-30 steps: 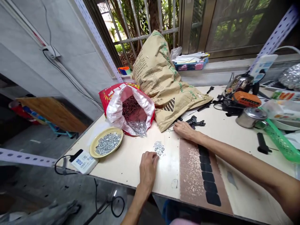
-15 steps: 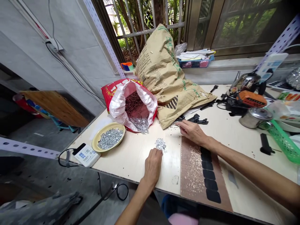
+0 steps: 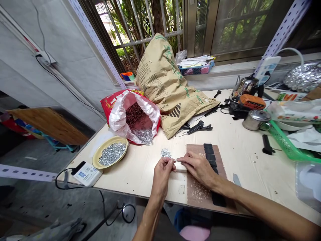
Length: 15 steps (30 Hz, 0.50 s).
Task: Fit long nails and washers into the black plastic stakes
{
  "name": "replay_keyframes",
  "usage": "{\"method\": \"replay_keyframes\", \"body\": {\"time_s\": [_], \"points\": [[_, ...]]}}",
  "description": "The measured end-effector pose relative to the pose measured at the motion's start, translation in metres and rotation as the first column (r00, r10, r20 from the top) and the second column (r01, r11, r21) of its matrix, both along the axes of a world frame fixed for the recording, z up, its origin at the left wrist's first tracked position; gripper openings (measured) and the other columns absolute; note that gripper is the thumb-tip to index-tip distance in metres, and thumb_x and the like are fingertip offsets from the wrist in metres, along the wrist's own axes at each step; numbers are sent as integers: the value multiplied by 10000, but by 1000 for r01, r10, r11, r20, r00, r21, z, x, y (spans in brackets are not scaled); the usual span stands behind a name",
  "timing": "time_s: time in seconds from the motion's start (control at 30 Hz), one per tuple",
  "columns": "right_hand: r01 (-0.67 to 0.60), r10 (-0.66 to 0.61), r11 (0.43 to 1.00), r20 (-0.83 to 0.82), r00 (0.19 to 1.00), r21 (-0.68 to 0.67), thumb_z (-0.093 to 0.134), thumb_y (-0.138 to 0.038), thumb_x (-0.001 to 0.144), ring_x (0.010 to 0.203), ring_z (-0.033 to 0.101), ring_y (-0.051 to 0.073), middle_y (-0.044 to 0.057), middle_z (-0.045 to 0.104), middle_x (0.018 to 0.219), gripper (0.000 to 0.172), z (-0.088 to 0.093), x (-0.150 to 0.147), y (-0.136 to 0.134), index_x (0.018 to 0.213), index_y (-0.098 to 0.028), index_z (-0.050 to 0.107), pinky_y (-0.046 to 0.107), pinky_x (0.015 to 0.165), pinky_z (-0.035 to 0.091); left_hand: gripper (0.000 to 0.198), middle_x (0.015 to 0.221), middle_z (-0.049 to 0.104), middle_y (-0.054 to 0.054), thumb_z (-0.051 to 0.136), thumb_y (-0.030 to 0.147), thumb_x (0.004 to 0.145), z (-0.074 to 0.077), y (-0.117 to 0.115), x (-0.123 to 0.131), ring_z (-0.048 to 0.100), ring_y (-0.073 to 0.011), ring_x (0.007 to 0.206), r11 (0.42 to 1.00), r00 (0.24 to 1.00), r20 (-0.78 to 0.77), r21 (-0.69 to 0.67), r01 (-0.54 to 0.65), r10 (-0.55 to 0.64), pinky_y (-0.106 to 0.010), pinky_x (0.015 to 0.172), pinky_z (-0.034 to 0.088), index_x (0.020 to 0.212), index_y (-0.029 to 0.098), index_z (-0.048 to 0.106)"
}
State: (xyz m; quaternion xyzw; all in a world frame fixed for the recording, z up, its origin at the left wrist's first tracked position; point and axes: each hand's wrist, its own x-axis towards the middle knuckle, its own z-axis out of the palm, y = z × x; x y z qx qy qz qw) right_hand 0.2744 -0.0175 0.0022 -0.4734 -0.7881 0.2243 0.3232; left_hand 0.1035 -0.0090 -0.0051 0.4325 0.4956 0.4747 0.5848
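Observation:
My left hand (image 3: 161, 174) is closed in a pinch, just in front of a small pile of shiny metal pieces (image 3: 165, 153). A tiny silvery piece (image 3: 175, 160) shows at its fingertips. My right hand (image 3: 200, 169) is closed too, its thumb and forefinger meeting the left fingertips; what they grip is too small to make out. Below the right hand lies a brown board (image 3: 198, 197) with a row of black rounded squares (image 3: 210, 157) and pale crumbs. Beyond it are black plastic parts with thin metal pins (image 3: 197, 127).
A yellow dish (image 3: 125, 154) of metal pieces and a white device (image 3: 87, 174) stand left. Behind are a red-and-white bag (image 3: 117, 115) of reddish screws and a large paper sack (image 3: 160, 77). To the right are a metal mug (image 3: 255, 120), an orange battery (image 3: 252, 101) and a green basket (image 3: 283, 144).
My right hand has come back from the black parts toward my left hand. My left hand has lifted off the metal pile, and the fingertips now meet. The view has shifted right.

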Motion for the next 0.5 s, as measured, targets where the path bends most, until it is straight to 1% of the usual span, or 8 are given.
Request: {"method": "replay_keyframes", "body": {"time_s": [0.1,0.2,0.33,0.5], "points": [[14,-14,1000,15,1000,19,443,-201,927,761,557,139,27,539,874,267,1,1,-2,1127,-278,603,240,677,458,258,665,581,16,698,330,701,7,-3,6,530,-88,599,998,994,106,-59,-23,29,-212,616,431,826,135,584],[41,-43,998,57,997,47,433,-202,928,762,565,147,34,551,874,248,0,2,-5,1090,-257,613,243,668,454,298,667,593,15,733,315,662,9,-3,10,537,-81,584,995,990,132,-97,-36,49,-210,611,439,859,127,611],[84,-86,996,67,994,41,421,-217,934,776,575,155,42,581,897,210,2,4,-9,1030,-210,607,260,702,460,305,663,608,5,727,303,672,7,-2,11,549,-84,586,995,995,99,-95,-17,26,-215,616,450,890,109,642],[80,-87,994,98,991,75,425,-216,931,780,571,156,51,579,894,187,5,9,-12,988,-189,602,261,701,455,275,653,623,2,694,316,707,2,-3,13,566,-98,603,998,999,7,-55,33,-32,-231,641,455,892,115,665]]}}
